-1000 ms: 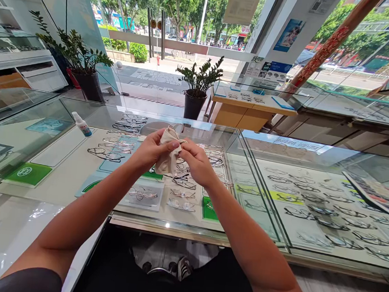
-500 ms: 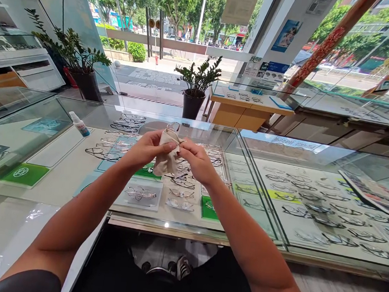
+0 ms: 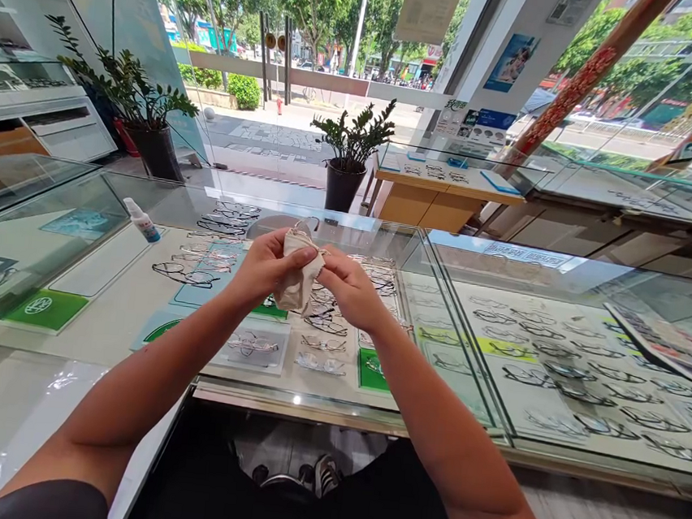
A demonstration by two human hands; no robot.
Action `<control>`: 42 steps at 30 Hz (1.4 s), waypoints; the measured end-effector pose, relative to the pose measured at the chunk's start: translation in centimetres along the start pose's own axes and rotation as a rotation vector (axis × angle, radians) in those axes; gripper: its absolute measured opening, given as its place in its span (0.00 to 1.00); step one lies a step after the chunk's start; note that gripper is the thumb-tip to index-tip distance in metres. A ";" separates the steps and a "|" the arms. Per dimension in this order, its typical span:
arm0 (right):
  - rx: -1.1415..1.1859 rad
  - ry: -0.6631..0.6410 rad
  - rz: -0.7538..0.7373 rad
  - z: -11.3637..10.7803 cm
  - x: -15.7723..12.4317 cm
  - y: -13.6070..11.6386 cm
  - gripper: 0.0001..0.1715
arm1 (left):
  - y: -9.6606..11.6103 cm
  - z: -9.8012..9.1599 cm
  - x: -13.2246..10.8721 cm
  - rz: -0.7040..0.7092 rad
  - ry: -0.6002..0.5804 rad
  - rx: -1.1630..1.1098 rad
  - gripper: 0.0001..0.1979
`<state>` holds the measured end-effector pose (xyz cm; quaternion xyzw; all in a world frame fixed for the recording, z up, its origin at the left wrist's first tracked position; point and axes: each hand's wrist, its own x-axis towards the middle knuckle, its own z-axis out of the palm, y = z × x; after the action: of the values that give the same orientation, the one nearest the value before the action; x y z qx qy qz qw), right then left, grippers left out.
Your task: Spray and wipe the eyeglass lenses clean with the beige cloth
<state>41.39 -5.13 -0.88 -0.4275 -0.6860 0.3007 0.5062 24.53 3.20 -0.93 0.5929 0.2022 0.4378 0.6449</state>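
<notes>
Both my hands are raised together above a glass display counter point(image 3: 452, 302). My left hand point(image 3: 269, 264) is closed on a beige cloth point(image 3: 295, 279), pinching it from the left. My right hand point(image 3: 349, 288) is closed against the cloth's right side, gripping something thin that is wrapped in it; a thin metal rim shows at the cloth's top, apparently a pair of glasses point(image 3: 306, 227), mostly hidden. The cloth's lower end hangs loose below my fingers.
Under the glass lie several rows of glasses point(image 3: 557, 353) on trays. A small spray bottle point(image 3: 142, 220) lies on the counter at the left. Green cards point(image 3: 44, 308) sit inside the case. Potted plants point(image 3: 349, 158) stand beyond, and a stool base point(image 3: 301, 475) is below.
My hands have stayed in place; the fingers have shifted slightly on the cloth, and my left thumb has moved further over it.
</notes>
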 end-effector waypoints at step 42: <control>0.213 0.061 0.028 0.3 0.1 0.4 0.17 | 0.3 -1.2 0.6 0.026 -0.218 -0.065 0.22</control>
<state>41.15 -4.87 -1.26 -0.3897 -0.6285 0.3659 0.5650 23.77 4.39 -0.73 0.6184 0.1089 0.3853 0.6762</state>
